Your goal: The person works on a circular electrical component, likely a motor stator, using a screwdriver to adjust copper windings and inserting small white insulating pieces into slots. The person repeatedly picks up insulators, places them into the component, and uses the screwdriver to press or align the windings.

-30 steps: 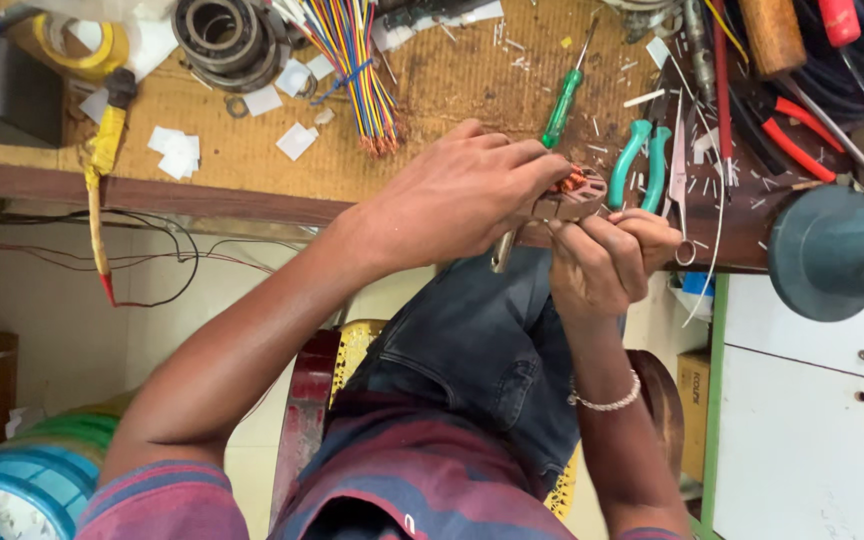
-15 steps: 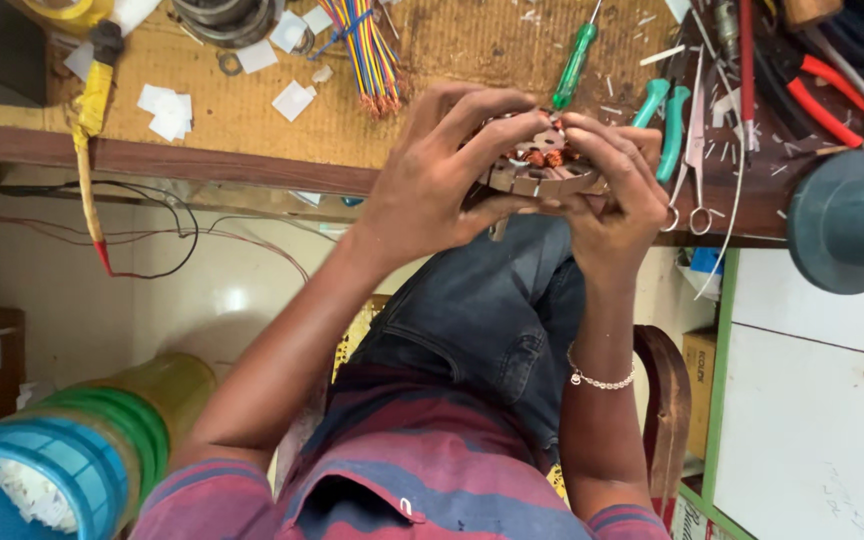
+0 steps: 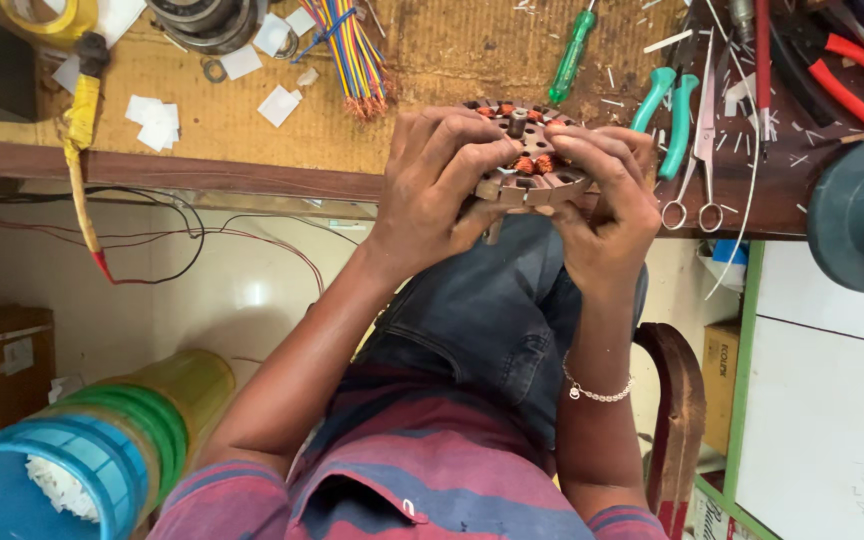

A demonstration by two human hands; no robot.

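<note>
the round metal stator (image 3: 525, 160), a flat disc with copper-wound slots and a short shaft at its centre, sits between both hands at the near edge of the workbench (image 3: 252, 170), above the person's lap. the left hand (image 3: 442, 185) clamps its left rim, fingers curled over the top and thumb under; the right hand (image 3: 607, 205) closes on the right rim, its fingertips (image 3: 562, 150) pressing at the copper coils. both hands are shut on the same piece, wrapped around it from opposite sides and almost touching across it. the disc lies tilted, its face turned up toward the camera, with the shaft pointing away from the body; neither hand is nearer, though the right one seems to do the finer work at the coils, as far as the fingers let it show. something thin hangs below the disc, too hidden to name.

on the bench beyond the hands lie a green screwdriver (image 3: 570, 52), teal-handled pliers (image 3: 664, 105), small scissors (image 3: 692, 190), red-handled cutters (image 3: 842, 75) and a bundle of coloured wires (image 3: 352, 50); scraps of white paper (image 3: 157, 118) lie to the left.

compared with half a second ago, the stator stands higher and further onto the bench edge, its face is more openly shown, and the hands have spread to the rims rather than covering it.
</note>
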